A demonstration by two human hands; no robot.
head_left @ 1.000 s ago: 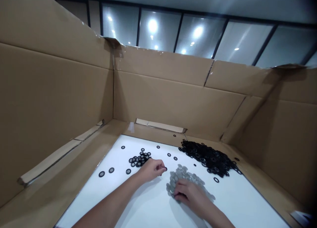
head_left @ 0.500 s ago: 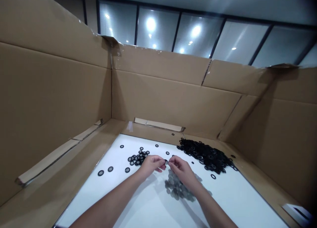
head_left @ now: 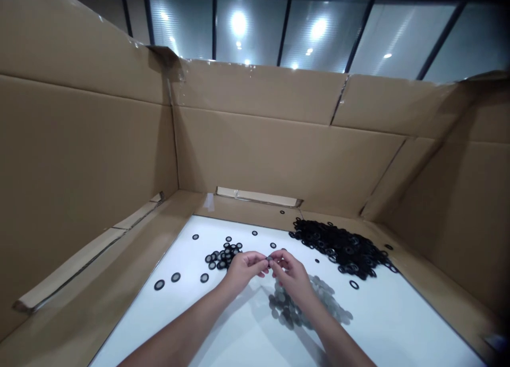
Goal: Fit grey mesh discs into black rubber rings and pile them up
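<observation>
My left hand (head_left: 246, 267) and my right hand (head_left: 290, 271) meet fingertip to fingertip above the white board. Pinched between them is a small black ring (head_left: 269, 260), with a grey disc pressed against it; fingers partly cover both. Under my right hand and forearm lies a loose heap of thin grey discs (head_left: 285, 308). Beyond my left hand sits a cluster of black rings with grey centres (head_left: 221, 256). Several similar pieces lie scattered to its left, one of them a ringed disc (head_left: 176, 277).
A large pile of black rings (head_left: 342, 245) covers the board's far right corner, with a single open ring (head_left: 354, 284) in front. Tall cardboard walls (head_left: 255, 154) enclose the white board (head_left: 231, 335). A cardboard strip (head_left: 258, 196) runs along the back.
My fingertips have come closer together, and the grey disc now overlaps the black ring between them. The camera view has tilted and shifted slightly.
</observation>
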